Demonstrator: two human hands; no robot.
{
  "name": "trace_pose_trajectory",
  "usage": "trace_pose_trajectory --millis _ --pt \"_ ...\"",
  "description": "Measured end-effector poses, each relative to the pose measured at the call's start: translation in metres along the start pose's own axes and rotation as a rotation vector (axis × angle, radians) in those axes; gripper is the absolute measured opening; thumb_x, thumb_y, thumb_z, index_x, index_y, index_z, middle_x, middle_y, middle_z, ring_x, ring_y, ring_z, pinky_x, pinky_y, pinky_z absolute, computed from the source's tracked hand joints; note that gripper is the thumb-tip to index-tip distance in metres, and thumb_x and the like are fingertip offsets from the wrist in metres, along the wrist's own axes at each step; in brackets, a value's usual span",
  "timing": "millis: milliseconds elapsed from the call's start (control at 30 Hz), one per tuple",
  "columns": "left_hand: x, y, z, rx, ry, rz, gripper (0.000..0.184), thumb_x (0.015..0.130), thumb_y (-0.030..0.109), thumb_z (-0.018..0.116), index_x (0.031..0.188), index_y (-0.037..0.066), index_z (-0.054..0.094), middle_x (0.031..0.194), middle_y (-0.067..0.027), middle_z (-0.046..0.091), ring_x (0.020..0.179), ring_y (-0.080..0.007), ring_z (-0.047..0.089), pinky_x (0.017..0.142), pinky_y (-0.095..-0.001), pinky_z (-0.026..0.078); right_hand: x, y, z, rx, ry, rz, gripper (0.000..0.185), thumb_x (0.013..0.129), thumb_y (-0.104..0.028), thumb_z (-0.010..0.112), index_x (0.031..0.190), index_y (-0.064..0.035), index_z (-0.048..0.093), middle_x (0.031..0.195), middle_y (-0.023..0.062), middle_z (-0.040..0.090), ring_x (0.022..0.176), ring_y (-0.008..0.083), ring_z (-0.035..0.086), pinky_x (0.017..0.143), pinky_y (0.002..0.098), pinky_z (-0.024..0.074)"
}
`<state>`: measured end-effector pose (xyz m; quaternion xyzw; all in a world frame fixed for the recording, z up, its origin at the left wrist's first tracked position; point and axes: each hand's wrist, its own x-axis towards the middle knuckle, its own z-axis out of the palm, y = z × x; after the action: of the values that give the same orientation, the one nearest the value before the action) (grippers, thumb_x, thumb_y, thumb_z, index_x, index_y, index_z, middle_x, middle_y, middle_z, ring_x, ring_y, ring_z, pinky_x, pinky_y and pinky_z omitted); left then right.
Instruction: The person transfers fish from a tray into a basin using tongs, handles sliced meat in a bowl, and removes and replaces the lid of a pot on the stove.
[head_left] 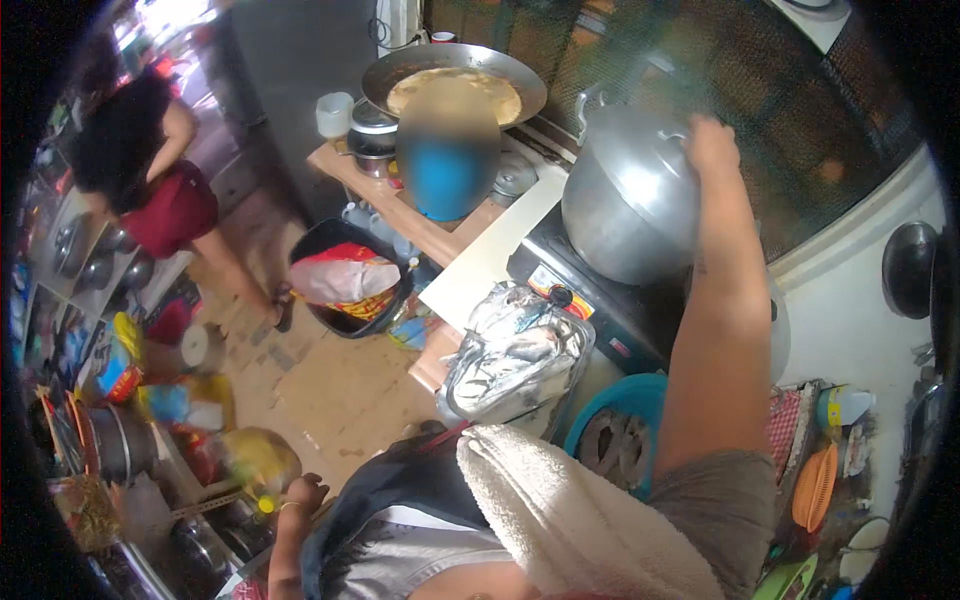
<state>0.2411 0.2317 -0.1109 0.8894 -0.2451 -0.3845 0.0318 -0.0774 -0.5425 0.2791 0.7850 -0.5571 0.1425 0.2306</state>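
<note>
At the upper right, my right hand [712,145] is closed on a metal handle at the top of a large silver pot [625,200]. The pot stands on a black gas stove [590,290]. Low on the left, my left hand [303,493] has loosely bent fingers, partly apart, with nothing visible in them, near a yellow bottle cap [266,504]. In front of the stove, a metal tray [520,400] holds several silvery fish [535,345]. Beside it, a teal basin [590,407] contains greyish pieces.
A wide pan [525,85] of pale food stands at the back behind a blurred blue object [442,180]. A black bin [330,318] sits on the floor. Another person [180,205] is at the upper left. Shelves with cookware [105,440] line the left; a towel [560,500] hangs near me.
</note>
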Motion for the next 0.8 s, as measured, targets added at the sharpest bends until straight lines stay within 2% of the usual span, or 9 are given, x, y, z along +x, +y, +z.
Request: trace_pose_trajectory --millis 133,200,367,400,467,500,567,733,800 --pt "0.021 -0.024 0.027 0.028 0.026 0.029 0.044 0.078 0.031 0.069 0.113 0.003 0.067 0.108 -0.0208 0.069 0.102 -0.0344 0.066 0.09 -0.0394 0.052 -0.049 -0.046 -0.055 0.213 0.343 -0.203 0.036 0.085 -0.021 0.068 0.116 -0.0054 0.065 0.118 0.0136 0.066 0.115 0.0332 0.059 0.098 0.0427 0.047" --pt "0.015 -0.021 0.028 -0.07 0.001 0.049 0.044 0.078 0.031 0.07 0.113 0.004 0.067 0.108 -0.0209 0.068 0.103 -0.0348 0.066 0.091 -0.0396 0.052 -0.112 -0.078 -0.108 0.997 0.014 -0.222 0.034 0.086 -0.023 0.068 0.115 -0.0048 0.065 0.117 0.0117 0.068 0.116 0.0272 0.06 0.098 0.0388 0.0468" --pt "0.028 -0.063 0.063 0.017 0.005 0.151 0.044 0.081 0.031 0.068 0.114 0.002 0.067 0.11 -0.023 0.067 0.106 -0.0356 0.065 0.093 -0.0407 0.05 -0.248 -0.143 -0.101 2.134 -0.652 -1.108 0.035 0.091 -0.023 0.066 0.116 0.0008 0.063 0.113 0.0229 0.066 0.104 0.0391 0.065 0.088 0.0437 0.0534" --pt "0.026 -0.066 0.063 -0.002 -0.02 0.092 0.044 0.081 0.031 0.067 0.114 0.002 0.067 0.111 -0.0235 0.067 0.106 -0.0358 0.064 0.093 -0.0406 0.05 -0.278 -0.165 -0.084 2.265 -1.051 -0.933 0.039 0.093 -0.024 0.066 0.119 0.0039 0.059 0.115 0.022 0.065 0.105 0.0348 0.066 0.087 0.0399 0.0542" --pt "0.018 -0.069 0.057 -0.004 -0.033 0.044 0.044 0.082 0.032 0.067 0.115 0.002 0.067 0.111 -0.0244 0.067 0.107 -0.0363 0.064 0.094 -0.0405 0.05 -0.347 -0.226 -0.05 1.966 -1.334 -0.187 0.033 0.094 -0.022 0.065 0.118 -0.0014 0.059 0.111 0.0174 0.067 0.097 0.0266 0.068 0.081 0.0378 0.0539" --pt "0.017 -0.074 0.057 0.009 -0.022 0.056 0.045 0.082 0.032 0.066 0.115 0.002 0.067 0.112 -0.0248 0.066 0.108 -0.0367 0.064 0.094 -0.0404 0.05 -0.389 -0.248 -0.023 1.368 -0.741 -0.515 0.033 0.09 -0.023 0.067 0.118 -0.0052 0.06 0.108 0.0162 0.066 0.095 0.029 0.066 0.078 0.0393 0.0527" --pt "0.011 -0.083 0.055 -0.01 -0.009 0.064 0.046 0.083 0.034 0.066 0.116 0.002 0.067 0.112 -0.0247 0.066 0.108 -0.0372 0.063 0.094 -0.0405 0.049 -0.419 -0.247 -0.035 0.667 -0.576 -1.077 0.049 0.078 -0.027 0.074 0.122 -0.0094 0.061 0.113 0.0144 0.063 0.101 0.0317 0.063 0.083 0.0416 0.0509" --pt "0.015 -0.127 0.08 0.054 0.047 0.174 0.045 0.085 0.037 0.062 0.114 0.004 0.067 0.112 -0.0214 0.067 0.107 -0.0376 0.064 0.092 -0.0415 0.05 -0.534 -0.262 0.016 1.462 -1.389 -0.597 0.036 0.091 -0.033 0.066 0.116 -0.0072 0.064 0.099 0.0112 0.068 0.092 0.0205 0.065 0.08 0.0313 0.0505" --pt "0.019 -0.149 0.097 0.06 -0.021 0.218 0.044 0.087 0.039 0.059 0.113 0.005 0.068 0.112 -0.0207 0.067 0.107 -0.0377 0.063 0.091 -0.0423 0.05 -0.556 -0.264 0.035 1.464 -1.218 -0.571 0.027 0.092 -0.028 0.065 0.11 -0.0082 0.064 0.089 0.007 0.067 0.084 0.0146 0.063 0.075 0.0293 0.0503"
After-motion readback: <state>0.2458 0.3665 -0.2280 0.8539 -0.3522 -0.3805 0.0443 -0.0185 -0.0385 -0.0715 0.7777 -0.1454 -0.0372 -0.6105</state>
